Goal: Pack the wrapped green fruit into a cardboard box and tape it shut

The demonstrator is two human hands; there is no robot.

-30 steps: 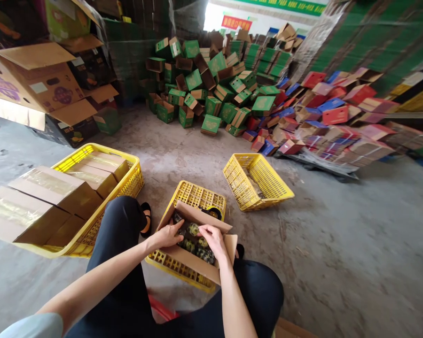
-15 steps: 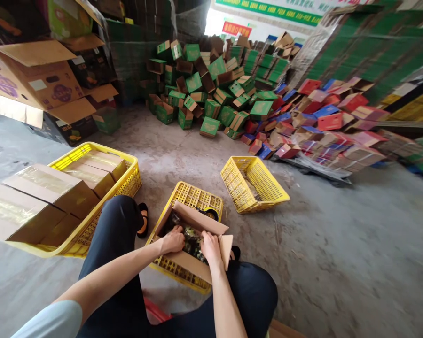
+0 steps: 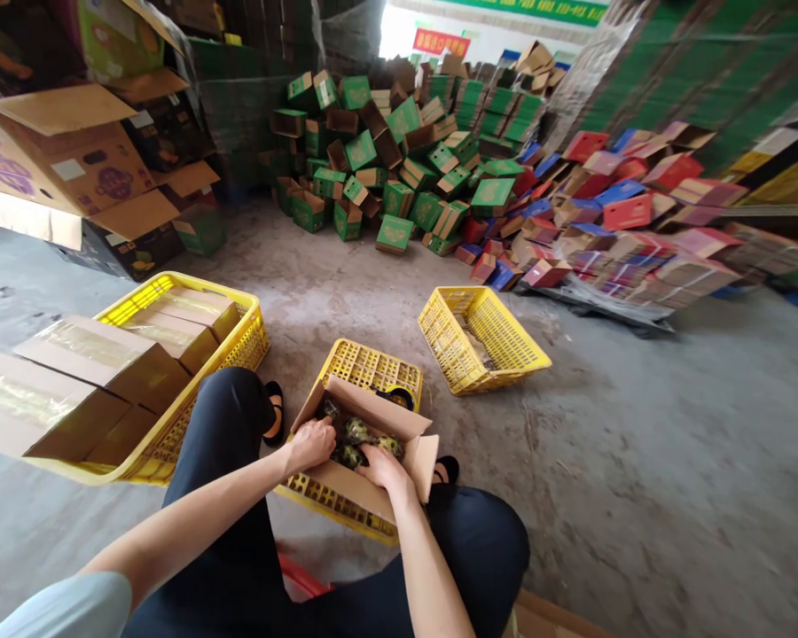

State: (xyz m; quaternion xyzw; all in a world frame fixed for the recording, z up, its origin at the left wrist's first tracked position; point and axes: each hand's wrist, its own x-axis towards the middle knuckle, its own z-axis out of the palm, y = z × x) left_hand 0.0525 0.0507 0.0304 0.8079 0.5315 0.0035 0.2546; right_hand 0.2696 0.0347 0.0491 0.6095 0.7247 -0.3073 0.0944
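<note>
An open brown cardboard box (image 3: pixel 409 425) rests on an upturned yellow crate (image 3: pixel 372 365) between my knees. Several dark green packed items (image 3: pixel 357 432) fill the box. My left hand (image 3: pixel 311 441) reaches into the box's left side, fingers curled against the items. My right hand (image 3: pixel 382 465) lies in the near right part of the box, its fingers bent down among the items. What each hand grips, if anything, is hidden.
A yellow crate (image 3: pixel 239 341) of taped brown cartons stands at my left. Another yellow crate (image 3: pixel 482 341) sits tilted on the concrete floor ahead right. Piles of green boxes (image 3: pixel 399 159) and red and blue boxes (image 3: pixel 612 213) lie behind. Large cartons (image 3: pixel 73 159) are stacked at far left.
My right hand has slid from the box's middle toward its near right side and dipped lower among the items. My left hand stays at the left side.
</note>
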